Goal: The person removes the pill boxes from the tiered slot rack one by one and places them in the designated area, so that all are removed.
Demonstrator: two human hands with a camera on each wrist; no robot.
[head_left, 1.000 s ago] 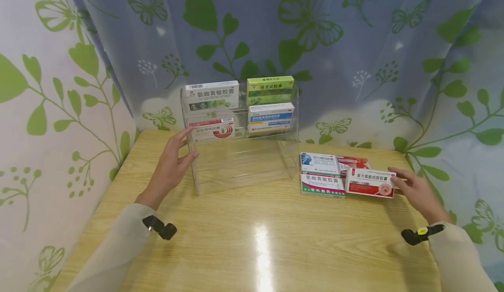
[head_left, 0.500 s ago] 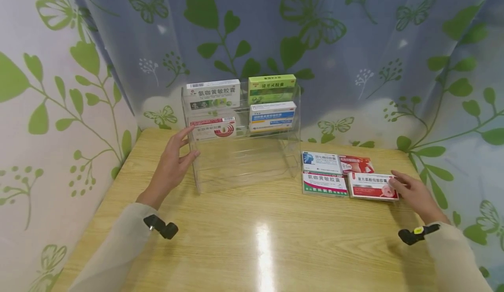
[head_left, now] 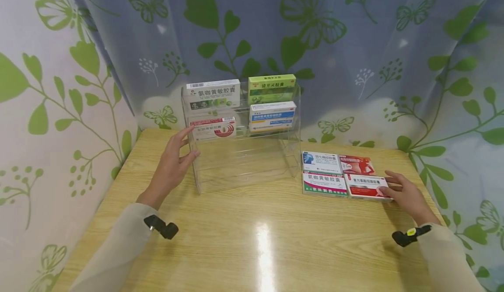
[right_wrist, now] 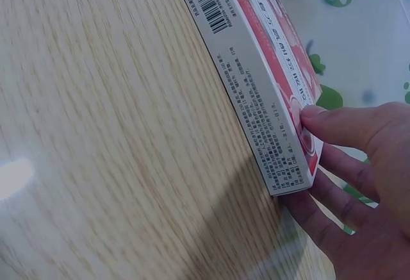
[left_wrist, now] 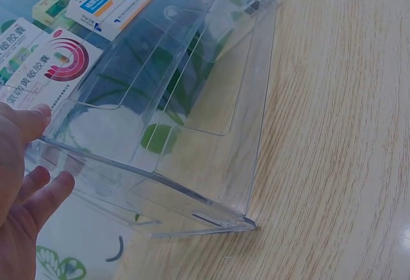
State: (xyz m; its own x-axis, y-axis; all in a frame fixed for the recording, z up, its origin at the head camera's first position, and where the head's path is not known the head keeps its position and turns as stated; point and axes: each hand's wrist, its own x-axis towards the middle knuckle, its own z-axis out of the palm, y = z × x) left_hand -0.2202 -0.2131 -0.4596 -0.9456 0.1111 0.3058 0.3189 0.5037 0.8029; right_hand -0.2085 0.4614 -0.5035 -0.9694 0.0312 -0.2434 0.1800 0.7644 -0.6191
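My right hand (head_left: 405,193) pinches the right end of a red-and-white medicine box (head_left: 364,186), thumb on its printed face and fingers around the end. In the right wrist view that box (right_wrist: 262,81) shows its barcode side low over the wood. It lines up with a white, pink and green medicine box (head_left: 324,184) on its left. Behind are a blue-and-white box (head_left: 320,163) and a red box (head_left: 356,165). My left hand (head_left: 169,165) holds the left side of a clear acrylic display rack (head_left: 244,161); in the left wrist view the thumb (left_wrist: 35,120) is at its edge.
The rack's upper tiers carry a white-and-green box (head_left: 214,94), a green box (head_left: 271,88), a white-and-red box (head_left: 216,129) and a blue-and-white box (head_left: 272,117). A patterned curtain (head_left: 252,29) hangs behind the wooden table (head_left: 220,231).
The red-and-white box, earlier overlapping its neighbours, moved right and down, then slightly left into line beside the white, pink and green box. My left hand keeps its place on the rack.
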